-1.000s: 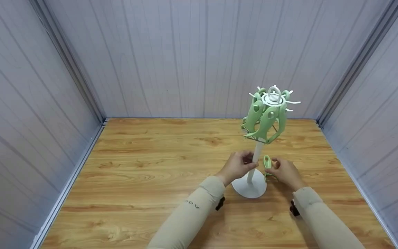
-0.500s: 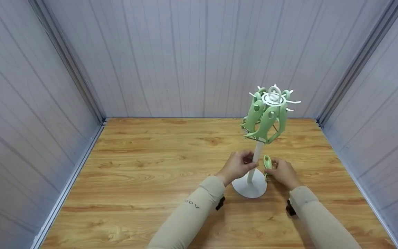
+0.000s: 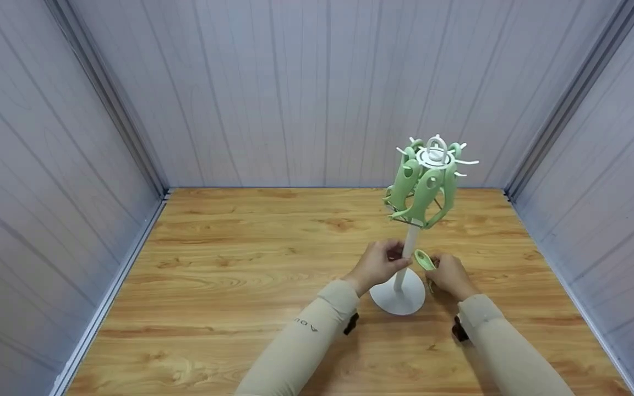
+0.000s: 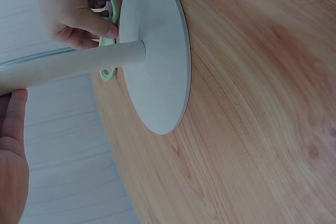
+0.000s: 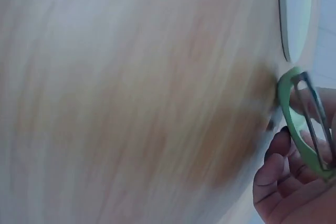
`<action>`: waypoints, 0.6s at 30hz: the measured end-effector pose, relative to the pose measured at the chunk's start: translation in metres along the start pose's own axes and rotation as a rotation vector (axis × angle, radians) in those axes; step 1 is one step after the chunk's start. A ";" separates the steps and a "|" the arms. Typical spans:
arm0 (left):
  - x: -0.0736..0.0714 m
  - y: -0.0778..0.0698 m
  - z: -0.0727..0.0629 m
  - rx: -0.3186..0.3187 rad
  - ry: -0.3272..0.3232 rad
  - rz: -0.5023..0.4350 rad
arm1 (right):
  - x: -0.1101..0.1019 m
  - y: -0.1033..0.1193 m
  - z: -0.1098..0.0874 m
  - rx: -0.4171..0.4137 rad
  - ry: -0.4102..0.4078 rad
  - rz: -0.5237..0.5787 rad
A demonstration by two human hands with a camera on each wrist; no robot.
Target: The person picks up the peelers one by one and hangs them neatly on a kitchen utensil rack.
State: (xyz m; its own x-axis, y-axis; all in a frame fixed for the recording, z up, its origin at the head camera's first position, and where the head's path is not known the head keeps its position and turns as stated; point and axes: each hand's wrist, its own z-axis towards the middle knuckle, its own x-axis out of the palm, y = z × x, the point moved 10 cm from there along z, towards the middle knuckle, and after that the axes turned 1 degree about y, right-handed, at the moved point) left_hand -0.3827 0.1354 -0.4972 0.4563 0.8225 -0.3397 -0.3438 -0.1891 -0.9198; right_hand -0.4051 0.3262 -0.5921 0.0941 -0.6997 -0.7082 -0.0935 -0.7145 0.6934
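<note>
A white rack [image 3: 398, 300] with a round base and an upright pole stands on the wooden table, right of centre. Several green peelers [image 3: 426, 192] hang from the hooks at its top. My left hand [image 3: 377, 264] grips the pole low down, its thumb across the front. Just right of the pole, my right hand [image 3: 452, 276] pinches one more green peeler [image 3: 424, 259] by its handle. The right wrist view shows this peeler's metal blade [image 5: 315, 114] and green head close to the curled fingers. In the left wrist view, the peeler [image 4: 108, 41] is partly behind the pole.
The wooden table [image 3: 229, 286] extends to the left and in front of the rack. Pale panelled walls [image 3: 295, 93] enclose it at the back and both sides. Several white hooks [image 3: 466, 162] stick out around the rack's top.
The peeler beside the pole has tilted, its handle end swinging left, and my right hand has closed around it and shifted slightly left. My left hand and the rack stay put.
</note>
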 end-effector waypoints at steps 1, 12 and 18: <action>0.000 0.000 0.000 -0.001 0.000 -0.004 | -0.001 0.000 0.000 0.001 -0.005 -0.013; 0.000 -0.002 -0.001 0.010 -0.011 0.003 | -0.018 -0.002 -0.009 0.020 -0.028 -0.020; 0.000 -0.001 -0.001 0.001 -0.015 0.006 | -0.021 -0.002 -0.014 0.016 0.002 0.088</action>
State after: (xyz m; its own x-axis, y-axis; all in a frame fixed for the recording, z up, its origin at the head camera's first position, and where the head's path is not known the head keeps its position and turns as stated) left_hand -0.3819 0.1346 -0.4966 0.4416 0.8295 -0.3419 -0.3469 -0.1936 -0.9177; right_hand -0.3932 0.3426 -0.5771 0.0864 -0.7596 -0.6447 -0.1170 -0.6503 0.7506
